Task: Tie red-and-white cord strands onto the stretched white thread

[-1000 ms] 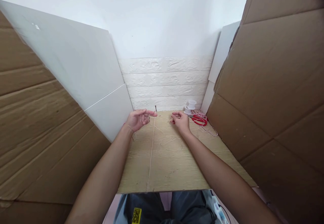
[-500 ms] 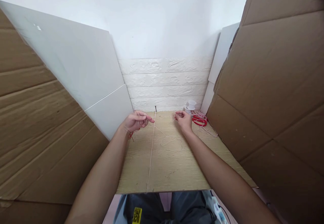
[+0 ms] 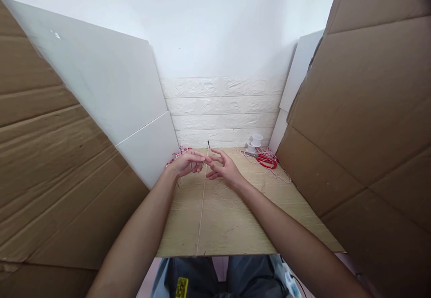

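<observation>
Head view, centre of the frame: both hands meet over the far half of a pale wooden tabletop (image 3: 229, 226). The left hand (image 3: 186, 162) is partly curled, its fingertips brought narrow together at a taut thin string (image 3: 202, 203) that runs from the near table edge straight up the picture to a small dark pin (image 3: 208, 144) at the far edge. Whether the string is truly pinched there is too fine to tell. The right hand (image 3: 224, 168) is spread wider, fingers loosely extended, its fingertips touching or just beside the left hand's at the string. Loose pale thread (image 3: 232, 183) lies on the wood just below the right hand. Right of centre, near the far edge, red scissors (image 3: 266, 160) rest among tangled thread, with two white spools (image 3: 254, 142) just above them. Cardboard sheets (image 3: 367, 118) fill the right and left of the frame, white panels (image 3: 111, 87) lean at upper left.
</observation>
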`<act>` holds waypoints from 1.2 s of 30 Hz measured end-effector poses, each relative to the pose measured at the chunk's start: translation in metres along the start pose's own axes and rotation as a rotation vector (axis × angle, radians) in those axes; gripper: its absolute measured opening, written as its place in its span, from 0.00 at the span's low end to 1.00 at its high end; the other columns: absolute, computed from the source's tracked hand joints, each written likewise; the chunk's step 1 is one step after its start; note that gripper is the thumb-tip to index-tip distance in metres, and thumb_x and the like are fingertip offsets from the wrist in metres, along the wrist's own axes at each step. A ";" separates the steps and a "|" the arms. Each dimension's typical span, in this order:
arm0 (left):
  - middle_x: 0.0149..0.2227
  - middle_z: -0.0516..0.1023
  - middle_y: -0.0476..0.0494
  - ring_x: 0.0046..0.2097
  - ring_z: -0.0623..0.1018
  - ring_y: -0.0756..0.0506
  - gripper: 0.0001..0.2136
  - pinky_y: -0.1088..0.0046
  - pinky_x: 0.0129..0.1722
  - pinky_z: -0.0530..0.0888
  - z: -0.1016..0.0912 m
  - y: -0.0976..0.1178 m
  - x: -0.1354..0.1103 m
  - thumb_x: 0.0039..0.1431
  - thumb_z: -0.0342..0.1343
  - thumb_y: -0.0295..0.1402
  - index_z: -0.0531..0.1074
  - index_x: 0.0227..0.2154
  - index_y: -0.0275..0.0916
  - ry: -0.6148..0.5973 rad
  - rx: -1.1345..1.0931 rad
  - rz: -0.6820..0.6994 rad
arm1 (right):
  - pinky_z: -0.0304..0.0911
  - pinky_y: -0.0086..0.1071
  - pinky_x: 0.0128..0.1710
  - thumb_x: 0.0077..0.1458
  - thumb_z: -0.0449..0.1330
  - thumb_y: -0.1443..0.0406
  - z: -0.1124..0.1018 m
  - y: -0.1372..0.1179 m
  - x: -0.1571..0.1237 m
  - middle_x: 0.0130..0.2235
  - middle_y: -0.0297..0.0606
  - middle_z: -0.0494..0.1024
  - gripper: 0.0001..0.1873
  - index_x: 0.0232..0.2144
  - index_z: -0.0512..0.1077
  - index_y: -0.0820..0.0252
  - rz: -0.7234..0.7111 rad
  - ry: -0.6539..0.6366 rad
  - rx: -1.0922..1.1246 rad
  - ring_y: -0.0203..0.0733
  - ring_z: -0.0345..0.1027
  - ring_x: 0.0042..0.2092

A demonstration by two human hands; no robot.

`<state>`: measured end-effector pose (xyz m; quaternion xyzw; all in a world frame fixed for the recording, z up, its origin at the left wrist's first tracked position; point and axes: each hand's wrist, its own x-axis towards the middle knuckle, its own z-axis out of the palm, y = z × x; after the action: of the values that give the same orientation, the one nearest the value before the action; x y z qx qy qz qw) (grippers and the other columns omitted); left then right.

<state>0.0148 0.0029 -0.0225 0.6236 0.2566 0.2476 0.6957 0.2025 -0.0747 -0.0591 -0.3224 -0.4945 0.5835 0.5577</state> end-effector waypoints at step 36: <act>0.32 0.82 0.40 0.25 0.74 0.52 0.17 0.77 0.25 0.70 -0.003 0.000 -0.001 0.48 0.66 0.45 0.80 0.32 0.35 0.007 0.504 -0.266 | 0.62 0.39 0.55 0.49 0.56 0.73 -0.056 0.019 0.017 0.55 0.44 0.72 0.32 0.58 0.67 0.58 -0.330 0.219 -1.062 0.45 0.66 0.53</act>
<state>0.0118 0.0045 -0.0228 0.7370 0.3921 0.0849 0.5440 0.2454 -0.0440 -0.0906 -0.5357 -0.7035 0.1227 0.4507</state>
